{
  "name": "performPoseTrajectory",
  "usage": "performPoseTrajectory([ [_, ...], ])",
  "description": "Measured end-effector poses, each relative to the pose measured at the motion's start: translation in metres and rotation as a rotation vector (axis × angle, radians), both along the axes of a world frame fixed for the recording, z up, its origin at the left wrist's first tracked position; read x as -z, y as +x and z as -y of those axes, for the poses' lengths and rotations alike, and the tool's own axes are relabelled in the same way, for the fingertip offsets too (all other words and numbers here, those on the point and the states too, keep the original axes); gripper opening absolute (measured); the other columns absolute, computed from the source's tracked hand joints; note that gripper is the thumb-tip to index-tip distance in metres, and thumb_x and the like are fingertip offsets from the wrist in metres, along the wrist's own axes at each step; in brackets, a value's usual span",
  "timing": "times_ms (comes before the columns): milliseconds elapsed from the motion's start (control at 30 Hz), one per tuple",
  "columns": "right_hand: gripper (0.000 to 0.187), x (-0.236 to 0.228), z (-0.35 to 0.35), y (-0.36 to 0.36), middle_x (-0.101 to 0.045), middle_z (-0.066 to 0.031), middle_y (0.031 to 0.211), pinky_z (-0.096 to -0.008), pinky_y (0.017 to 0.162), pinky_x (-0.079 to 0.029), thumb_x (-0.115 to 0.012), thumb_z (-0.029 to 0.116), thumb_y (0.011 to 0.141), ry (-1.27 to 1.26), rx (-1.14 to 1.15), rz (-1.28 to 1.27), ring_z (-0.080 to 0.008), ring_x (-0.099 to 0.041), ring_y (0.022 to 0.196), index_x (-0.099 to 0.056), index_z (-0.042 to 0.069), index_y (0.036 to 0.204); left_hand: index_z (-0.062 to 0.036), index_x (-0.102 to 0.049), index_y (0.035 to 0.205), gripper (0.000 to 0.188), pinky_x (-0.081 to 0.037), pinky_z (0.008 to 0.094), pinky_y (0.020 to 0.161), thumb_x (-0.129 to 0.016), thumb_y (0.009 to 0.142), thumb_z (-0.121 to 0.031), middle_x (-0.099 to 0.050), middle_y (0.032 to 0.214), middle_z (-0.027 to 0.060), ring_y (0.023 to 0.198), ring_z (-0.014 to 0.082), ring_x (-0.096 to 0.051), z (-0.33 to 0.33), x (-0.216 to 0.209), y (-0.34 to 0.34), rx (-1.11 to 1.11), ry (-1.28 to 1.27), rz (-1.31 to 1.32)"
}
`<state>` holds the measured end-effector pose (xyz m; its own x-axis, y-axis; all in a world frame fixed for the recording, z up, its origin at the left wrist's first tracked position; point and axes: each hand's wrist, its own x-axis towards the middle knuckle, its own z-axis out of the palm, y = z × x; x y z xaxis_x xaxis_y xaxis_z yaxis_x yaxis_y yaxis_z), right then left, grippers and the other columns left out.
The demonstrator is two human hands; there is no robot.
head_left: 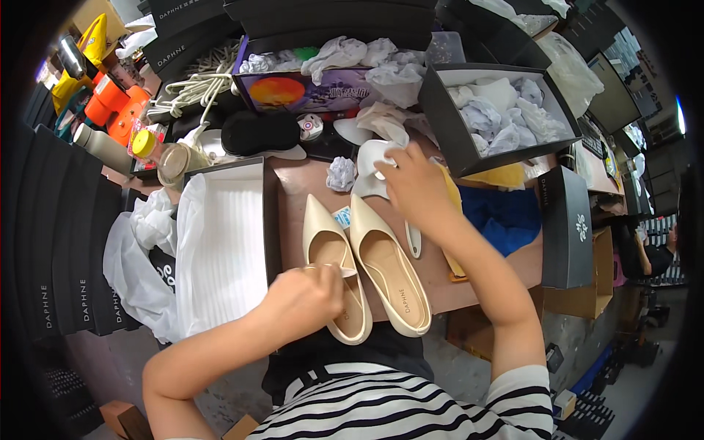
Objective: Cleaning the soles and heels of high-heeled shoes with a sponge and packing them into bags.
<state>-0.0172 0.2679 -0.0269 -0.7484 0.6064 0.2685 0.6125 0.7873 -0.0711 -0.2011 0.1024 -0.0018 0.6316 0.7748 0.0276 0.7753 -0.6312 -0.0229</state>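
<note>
Two cream pointed shoes lie side by side on the brown table, toes pointing away from me. My left hand (306,299) rests on the heel end of the left shoe (328,253), fingers closed on its rim and a small white piece. My right hand (411,187) reaches past the toe of the right shoe (389,268) and grips a white shoe-shaped insert (369,163). A crumpled paper ball (341,174) lies just left of that insert.
An open box (270,213) lined with white tissue stands left of the shoes. A dark box (440,125) of crumpled paper sits at the back right. A colourful box, white cord, orange tools and jars crowd the back. Black box lids stack at the far left. Blue cloth (506,216) lies on the right.
</note>
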Motion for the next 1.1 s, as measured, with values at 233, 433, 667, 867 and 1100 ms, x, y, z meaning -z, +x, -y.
performPoseTrajectory([
  [233, 0.018, 0.033, -0.044, -0.003, -0.053, -0.0057, 0.083, -0.0290, 0.067, -0.040, -0.059, 0.012, 0.069, 0.390, -0.368, 0.159, -0.0215, -0.051, 0.084, -0.061, 0.004, 0.085, 0.0017, -0.062, 0.073, 0.016, -0.049, 0.0313, 0.058, -0.058, 0.069, -0.013, -0.050, 0.080, 0.0100, 0.075, 0.0212, -0.055, -0.015, 0.042, -0.005, -0.053, -0.051, -0.109],
  [433, 0.014, 0.007, -0.008, 0.004, -0.056, -0.0052, 0.081, -0.0306, 0.061, -0.043, -0.064, 0.007, 0.066, 0.307, -0.222, -0.366, -0.0215, -0.055, 0.077, -0.057, 0.006, 0.078, -0.0032, -0.053, 0.099, 0.047, -0.049, 0.0340, 0.062, -0.075, 0.062, -0.021, -0.047, 0.095, 0.0125, 0.089, 0.0276, -0.051, -0.031, 0.043, -0.003, -0.408, -0.132, 0.155],
  [667, 0.012, -0.014, 0.082, 0.041, -0.054, -0.0048, 0.071, -0.0297, 0.055, -0.048, -0.061, 0.008, 0.063, -0.243, -0.453, 0.025, -0.0198, -0.057, 0.072, -0.054, 0.006, 0.073, -0.0079, -0.040, 0.123, 0.077, -0.050, 0.0361, 0.064, -0.078, 0.059, -0.027, -0.049, 0.101, 0.0171, 0.081, 0.0323, -0.060, -0.044, 0.038, -0.009, -0.557, -0.314, 0.171],
  [867, 0.018, -0.022, 0.075, 0.023, -0.052, -0.0050, 0.074, -0.0280, 0.055, -0.050, -0.060, 0.010, 0.064, -0.224, -0.459, 0.227, -0.0184, -0.057, 0.073, -0.057, 0.003, 0.080, -0.0065, -0.034, 0.133, 0.089, -0.050, 0.0346, 0.062, -0.079, 0.059, -0.027, -0.055, 0.096, 0.0158, 0.076, 0.0293, -0.062, -0.043, 0.032, -0.029, -0.336, -0.325, 0.185],
  [1100, 0.027, 0.006, 0.060, 0.016, -0.050, -0.0071, 0.082, -0.0315, 0.055, -0.049, -0.059, 0.008, 0.068, -0.135, -0.338, 0.242, -0.0213, -0.058, 0.068, -0.056, -0.001, 0.093, -0.0056, -0.034, 0.129, 0.084, -0.050, 0.0358, 0.061, -0.078, 0.060, -0.022, -0.058, 0.088, 0.0144, 0.073, 0.0290, -0.062, -0.045, 0.037, -0.014, -0.524, -0.433, 0.093],
])
